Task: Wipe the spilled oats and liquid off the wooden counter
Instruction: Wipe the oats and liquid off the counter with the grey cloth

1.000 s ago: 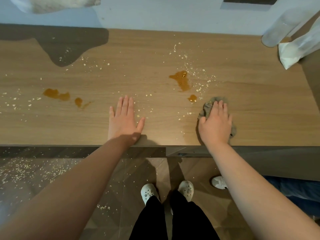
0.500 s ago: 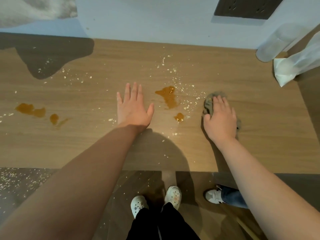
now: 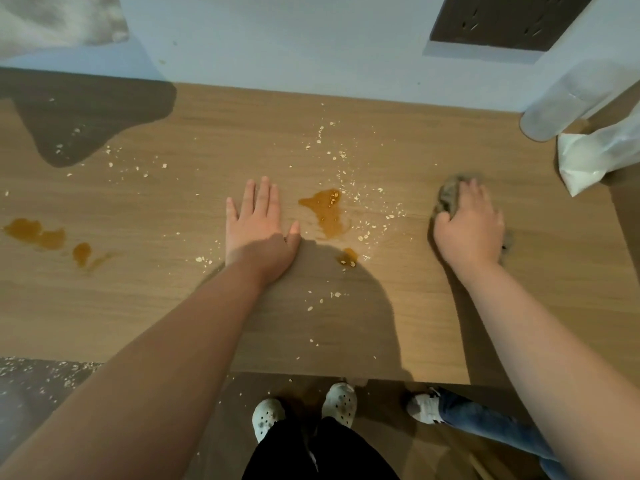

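A: Where is the cloth to be found, and how is it held?

B: The cloth [image 3: 448, 194] is seen right of centre, bunched on the counter [image 3: 450, 323] under the right hand [image 3: 469, 230]. The fingers are curled over it and it is pressed down. The left hand [image 3: 258, 230] is laid flat at centre with fingers straight, and nothing is held in it.

A: And the mess?

B: An amber puddle [image 3: 325, 209], with a smaller drop [image 3: 348, 256] below it, is found between the two hands. It lies just beside the left thumb and well apart from the cloth. Oats [image 3: 346, 174] are scattered around it and up toward the top centre. More puddles [image 3: 34, 233] are seen at the left edge. None of it looks wiped yet.

A: How is the cloth expected to handle?

B: It is judged to be soft, light and limp, so it will crumple rather than slide stiffly. It is best taken from above under a broad palm, so that a wide face is kept flat on the wood. The liquid should be soaked up readily. Dry flakes are likely to be pushed ahead and could be swept over the near edge, where the floor [image 3: 41, 375] is littered with flakes.
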